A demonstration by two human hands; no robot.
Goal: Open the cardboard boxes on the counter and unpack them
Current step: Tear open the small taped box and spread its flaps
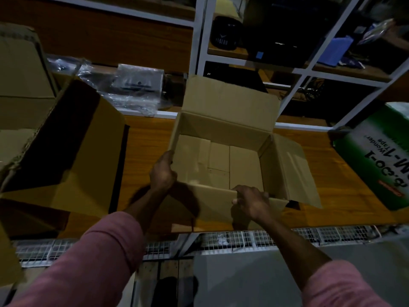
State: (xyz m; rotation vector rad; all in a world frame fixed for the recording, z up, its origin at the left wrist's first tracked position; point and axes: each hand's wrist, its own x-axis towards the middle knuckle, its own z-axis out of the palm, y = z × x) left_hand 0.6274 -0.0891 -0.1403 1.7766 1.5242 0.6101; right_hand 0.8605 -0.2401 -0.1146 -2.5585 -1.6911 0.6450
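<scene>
Head view looks down on an open cardboard box (pixel 223 160) standing on the wooden bench (pixel 150 138), its flaps folded out and its floor bare — nothing shows inside. A larger open box (pixel 73 151) stands just to its left, and a green-and-white carton (pixel 376 156) sits to the right near the bench edge.

The near flap overhangs the front of the bench, so a pull toward the body could slide the light, empty box off the edge. The left wall is thin card and could buckle or tear under a hard squeeze.

The left hand (pixel 162 173) has its grip clamped on the top of the box's left wall, fingers curled round the rim. The right hand (pixel 251 200) pinches the edge of the near flap, fingers bent over it — both grips are closed on cardboard.
</scene>
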